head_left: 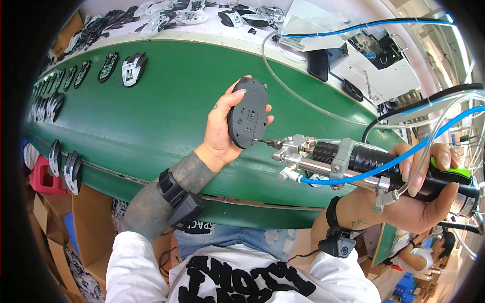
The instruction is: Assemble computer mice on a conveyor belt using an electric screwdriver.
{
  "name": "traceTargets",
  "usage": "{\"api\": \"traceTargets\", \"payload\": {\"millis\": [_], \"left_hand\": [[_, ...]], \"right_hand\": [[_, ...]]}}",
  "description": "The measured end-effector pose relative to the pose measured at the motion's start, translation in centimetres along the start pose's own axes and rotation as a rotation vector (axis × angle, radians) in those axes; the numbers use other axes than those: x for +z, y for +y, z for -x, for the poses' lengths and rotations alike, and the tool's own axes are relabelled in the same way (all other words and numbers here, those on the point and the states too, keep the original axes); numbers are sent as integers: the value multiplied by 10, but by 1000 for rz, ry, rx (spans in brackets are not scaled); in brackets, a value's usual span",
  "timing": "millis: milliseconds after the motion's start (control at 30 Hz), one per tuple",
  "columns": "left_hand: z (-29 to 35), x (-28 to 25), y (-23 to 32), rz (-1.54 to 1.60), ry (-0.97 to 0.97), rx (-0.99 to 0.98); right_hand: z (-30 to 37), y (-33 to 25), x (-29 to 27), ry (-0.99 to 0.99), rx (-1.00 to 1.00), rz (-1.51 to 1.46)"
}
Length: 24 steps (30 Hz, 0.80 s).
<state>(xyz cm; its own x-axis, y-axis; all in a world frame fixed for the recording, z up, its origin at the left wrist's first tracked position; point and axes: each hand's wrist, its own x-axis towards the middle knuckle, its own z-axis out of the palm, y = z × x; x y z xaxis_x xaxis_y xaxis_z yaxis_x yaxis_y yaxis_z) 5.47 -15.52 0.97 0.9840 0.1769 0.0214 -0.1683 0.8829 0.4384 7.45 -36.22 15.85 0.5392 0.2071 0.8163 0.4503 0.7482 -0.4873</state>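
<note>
My left hand [218,132] is wrapped round a dark grey computer mouse [247,112], its underside turned up toward me, above the green belt [172,126]. Thumb and fingertips grip its two long sides. My right hand [429,202] is closed round the black body of a power screwdriver [361,160], lying level with its bit pointing left. The bit's tip meets the mouse's lower right corner at a screw hole; whether a screw sits there I cannot tell. A green lever shows on the screwdriver beneath my right fingers. Partly hidden below the screwdriver, a light-coloured part lies on the belt.
A blue air hose [414,144] and clear tubes loop from the screwdriver across the right side. White-and-black mouse shells [133,69] and circuit-board bases [108,66] line the belt's left. A white machine [374,60] stands at the back right. Cardboard boxes [91,227] sit lower left.
</note>
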Motion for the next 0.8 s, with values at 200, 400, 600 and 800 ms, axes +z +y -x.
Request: {"api": "traceTargets", "payload": {"millis": [200,400,600,800], "left_hand": [[1,0,0,-13,17,5],[3,5,-2,21,8,18],[5,9,-5,-9,-24,15],[-7,-12,-2,-135,175,28]], "right_hand": [[0,-2,12,69,67,-27],[0,0,8,66,46,-10],[1,1,4,-19,30,-43],[-6,-19,-8,-100,74,11]]}}
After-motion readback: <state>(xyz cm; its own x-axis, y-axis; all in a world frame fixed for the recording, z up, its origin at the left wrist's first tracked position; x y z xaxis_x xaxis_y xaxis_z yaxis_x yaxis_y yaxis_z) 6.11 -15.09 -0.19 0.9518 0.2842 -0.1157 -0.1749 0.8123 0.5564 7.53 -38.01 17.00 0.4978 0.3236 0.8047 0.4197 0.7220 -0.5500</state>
